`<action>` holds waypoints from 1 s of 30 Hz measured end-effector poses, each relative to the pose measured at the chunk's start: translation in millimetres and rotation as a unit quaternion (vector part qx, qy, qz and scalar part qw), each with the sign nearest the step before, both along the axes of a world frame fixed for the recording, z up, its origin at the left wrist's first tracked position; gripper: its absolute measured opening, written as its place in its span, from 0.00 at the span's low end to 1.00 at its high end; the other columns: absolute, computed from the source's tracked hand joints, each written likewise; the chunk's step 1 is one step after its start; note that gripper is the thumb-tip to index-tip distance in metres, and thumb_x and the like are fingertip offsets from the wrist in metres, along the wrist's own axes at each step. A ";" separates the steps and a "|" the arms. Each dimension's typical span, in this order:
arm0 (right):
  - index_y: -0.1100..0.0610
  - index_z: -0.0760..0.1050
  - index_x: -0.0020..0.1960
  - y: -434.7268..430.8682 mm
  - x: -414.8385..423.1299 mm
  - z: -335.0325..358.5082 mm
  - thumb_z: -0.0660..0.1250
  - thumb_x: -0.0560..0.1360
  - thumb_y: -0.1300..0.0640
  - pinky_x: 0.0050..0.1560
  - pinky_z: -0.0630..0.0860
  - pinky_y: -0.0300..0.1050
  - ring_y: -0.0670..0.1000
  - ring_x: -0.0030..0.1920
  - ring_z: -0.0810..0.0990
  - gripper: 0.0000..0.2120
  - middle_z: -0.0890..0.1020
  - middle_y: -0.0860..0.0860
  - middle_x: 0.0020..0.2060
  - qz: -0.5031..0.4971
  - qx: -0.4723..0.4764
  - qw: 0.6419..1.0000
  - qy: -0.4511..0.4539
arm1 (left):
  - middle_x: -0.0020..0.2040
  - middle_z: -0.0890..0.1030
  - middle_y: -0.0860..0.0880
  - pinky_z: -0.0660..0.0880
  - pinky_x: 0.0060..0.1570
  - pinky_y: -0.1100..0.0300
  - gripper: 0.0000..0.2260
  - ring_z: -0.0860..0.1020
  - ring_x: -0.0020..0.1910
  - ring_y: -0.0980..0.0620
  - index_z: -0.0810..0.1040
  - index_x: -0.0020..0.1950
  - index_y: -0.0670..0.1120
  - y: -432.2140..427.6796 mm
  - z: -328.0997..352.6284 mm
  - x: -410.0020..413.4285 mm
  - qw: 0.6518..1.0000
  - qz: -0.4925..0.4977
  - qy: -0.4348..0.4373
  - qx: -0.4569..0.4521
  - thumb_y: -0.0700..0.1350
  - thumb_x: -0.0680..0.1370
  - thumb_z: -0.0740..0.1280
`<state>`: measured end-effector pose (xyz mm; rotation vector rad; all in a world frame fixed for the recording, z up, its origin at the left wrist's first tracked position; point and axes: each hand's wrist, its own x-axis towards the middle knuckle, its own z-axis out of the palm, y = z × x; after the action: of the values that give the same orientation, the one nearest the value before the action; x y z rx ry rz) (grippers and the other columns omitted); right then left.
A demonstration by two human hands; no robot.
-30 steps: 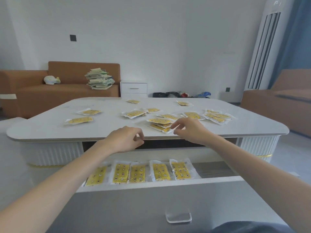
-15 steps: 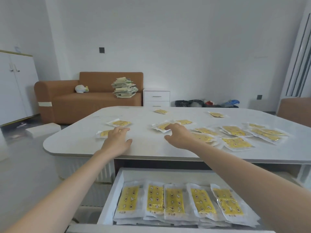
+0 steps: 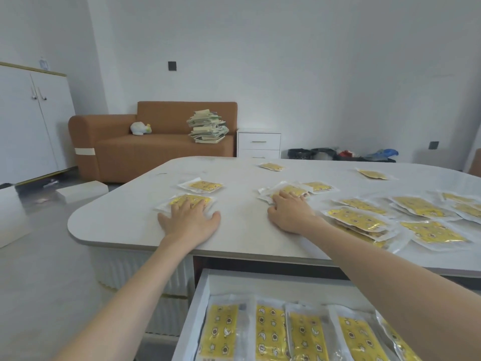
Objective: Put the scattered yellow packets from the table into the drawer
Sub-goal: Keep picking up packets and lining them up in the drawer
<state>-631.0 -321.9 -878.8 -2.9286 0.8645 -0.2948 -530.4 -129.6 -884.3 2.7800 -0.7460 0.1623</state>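
Note:
Yellow packets in clear wrap lie scattered on the white table (image 3: pixel 242 230). My left hand (image 3: pixel 190 218) lies flat, fingers spread, on one packet (image 3: pixel 194 199) near the table's left corner. My right hand (image 3: pixel 291 212) rests with its fingertips on another packet (image 3: pixel 289 190) at mid-table. Neither packet is lifted. One more packet (image 3: pixel 205 185) sits just beyond the left one. Several overlapping packets (image 3: pixel 359 220) crowd the right side. Below the table's front edge the white drawer (image 3: pixel 201 295) stands pulled out, with a row of packets (image 3: pixel 268 332) inside.
Single packets lie farther back (image 3: pixel 270 166) and at the back right (image 3: pixel 372 174). Behind the table are a brown sofa (image 3: pixel 156 147) with a paper stack (image 3: pixel 208 126), a small white drawer unit (image 3: pixel 259 143) and a white cabinet (image 3: pixel 31 121) at left.
The view has swung left and closer to the table. Both hands have reached farther forward and flattened onto two separate packets; the left hand now covers its packet.

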 end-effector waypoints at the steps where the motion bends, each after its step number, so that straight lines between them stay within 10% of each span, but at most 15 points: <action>1: 0.61 0.69 0.66 2.3 -3.0 1.9 0.50 0.79 0.53 0.72 0.56 0.53 0.58 0.70 0.64 0.21 0.69 0.56 0.68 0.007 0.005 1.000 -0.009 | 0.77 0.58 0.52 0.54 0.69 0.42 0.26 0.52 0.75 0.46 0.59 0.75 0.57 1.3 0.1 -2.5 1.000 0.003 -0.012 0.000 0.61 0.77 0.50; 6: 0.58 0.73 0.60 18.5 -19.6 6.2 0.50 0.79 0.53 0.50 0.69 0.47 0.59 0.58 0.74 0.17 0.77 0.57 0.58 0.003 0.029 0.999 -0.020 | 0.72 0.66 0.52 0.56 0.65 0.46 0.22 0.57 0.73 0.47 0.66 0.72 0.58 7.0 4.8 -17.2 0.998 -0.002 -0.059 0.034 0.58 0.78 0.49; 15: 0.52 0.81 0.56 42.1 -59.0 19.9 0.56 0.77 0.58 0.55 0.75 0.46 0.54 0.56 0.77 0.16 0.82 0.50 0.55 0.096 0.053 0.993 -0.051 | 0.55 0.74 0.50 0.56 0.57 0.50 0.20 0.63 0.61 0.48 0.77 0.53 0.50 23.6 32.0 -43.3 0.998 -0.031 -0.027 0.050 0.47 0.80 0.45; 20: 0.43 0.81 0.44 39.3 -70.4 28.7 0.62 0.73 0.57 0.55 0.77 0.48 0.47 0.47 0.80 0.12 0.85 0.44 0.44 0.093 0.174 0.962 -0.191 | 0.70 0.69 0.53 0.57 0.56 0.52 0.20 0.62 0.68 0.47 0.70 0.68 0.58 31.9 39.1 -32.6 0.998 -0.065 -0.016 -0.004 0.44 0.81 0.49; 30: 0.50 0.58 0.73 55.6 -40.6 20.7 0.68 0.73 0.47 0.67 0.64 0.50 0.58 0.69 0.62 0.32 0.68 0.57 0.66 -0.047 0.236 0.964 -0.113 | 0.78 0.55 0.53 0.46 0.71 0.38 0.22 0.53 0.76 0.48 0.55 0.77 0.54 35.8 14.2 0.0 0.995 -0.045 0.085 -0.009 0.49 0.82 0.48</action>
<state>-671.6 -266.2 -858.1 -2.3684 0.8952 -0.3615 -530.4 -93.8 -870.1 2.6952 -0.8207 -0.0827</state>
